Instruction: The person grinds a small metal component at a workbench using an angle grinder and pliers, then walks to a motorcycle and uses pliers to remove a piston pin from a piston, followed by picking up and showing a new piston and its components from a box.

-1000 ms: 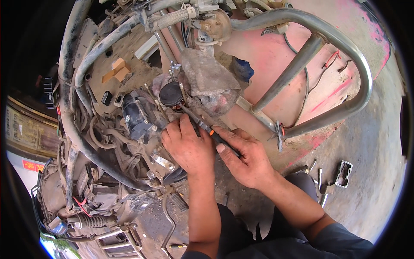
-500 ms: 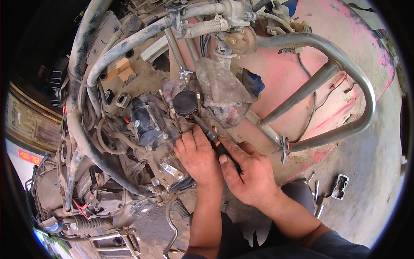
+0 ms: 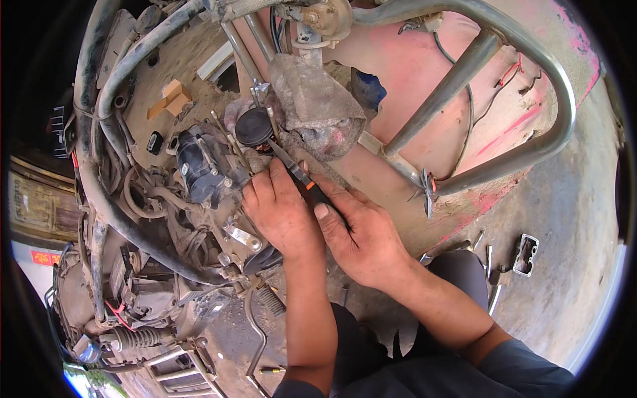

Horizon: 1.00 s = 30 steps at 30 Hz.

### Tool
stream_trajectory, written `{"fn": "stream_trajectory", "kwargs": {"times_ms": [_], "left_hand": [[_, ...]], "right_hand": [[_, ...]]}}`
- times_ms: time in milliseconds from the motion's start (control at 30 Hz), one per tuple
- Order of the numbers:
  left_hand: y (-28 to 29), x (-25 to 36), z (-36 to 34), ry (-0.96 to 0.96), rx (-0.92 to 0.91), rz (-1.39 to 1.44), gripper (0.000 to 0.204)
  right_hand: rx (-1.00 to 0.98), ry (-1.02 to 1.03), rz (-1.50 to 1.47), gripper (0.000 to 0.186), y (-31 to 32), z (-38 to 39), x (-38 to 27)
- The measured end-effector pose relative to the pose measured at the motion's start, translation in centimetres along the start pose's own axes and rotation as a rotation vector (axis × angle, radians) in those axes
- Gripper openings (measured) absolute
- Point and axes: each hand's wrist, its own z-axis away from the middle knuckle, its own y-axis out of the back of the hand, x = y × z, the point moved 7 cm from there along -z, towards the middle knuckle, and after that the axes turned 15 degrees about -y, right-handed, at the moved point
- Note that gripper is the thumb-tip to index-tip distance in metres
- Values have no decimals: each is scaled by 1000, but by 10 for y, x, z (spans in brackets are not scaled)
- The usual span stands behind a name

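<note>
My right hand (image 3: 355, 229) is closed around the black handle of long-nosed pliers (image 3: 300, 176) with an orange band. Their metal tip reaches the underside of a round dark piston (image 3: 254, 127), which stands up from an engine between several threaded studs. My left hand (image 3: 282, 209) sits beside the pliers, just below the piston, its fingers curled inward. Whatever its fingertips hold is hidden. A dirty grey cloth (image 3: 308, 99) lies against the piston's right side. To the left is a black cylindrical starter motor (image 3: 201, 166) on the engine.
Bent frame tubes (image 3: 142, 242) curve around the engine on the left. A thick metal bar loop (image 3: 557, 126) arches at the right over a pink-stained panel (image 3: 424, 99). A metal cover (image 3: 525, 255) and several tools lie on the floor at right. A small cardboard box (image 3: 171, 99) sits far left.
The whole view has shifted, so the engine and hands appear further left and up. Both hands keep nearly the same grip, with the pliers' tip still at the piston.
</note>
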Motion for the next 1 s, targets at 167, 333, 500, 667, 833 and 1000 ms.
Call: {"fn": "stream_trajectory", "kwargs": {"times_ms": [167, 333, 500, 667, 833, 1000], "left_hand": [[0, -3, 3, 14, 25, 57, 40], [4, -1, 0, 28, 4, 54, 41], [3, 0, -2, 12, 20, 83, 42], [5, -2, -4, 33, 48, 123, 40], [5, -10, 1, 40, 87, 221, 40], [4, -6, -1, -23, 107, 230, 38]], "right_hand": [[51, 27, 32, 48, -6, -10, -7], [0, 20, 61, 48, 4, -5, -11], [11, 35, 202, 46, 17, -6, -25], [52, 202, 561, 48, 18, -4, -55], [2, 226, 811, 52, 13, -8, -76], [30, 196, 809, 52, 11, -5, -65]]}}
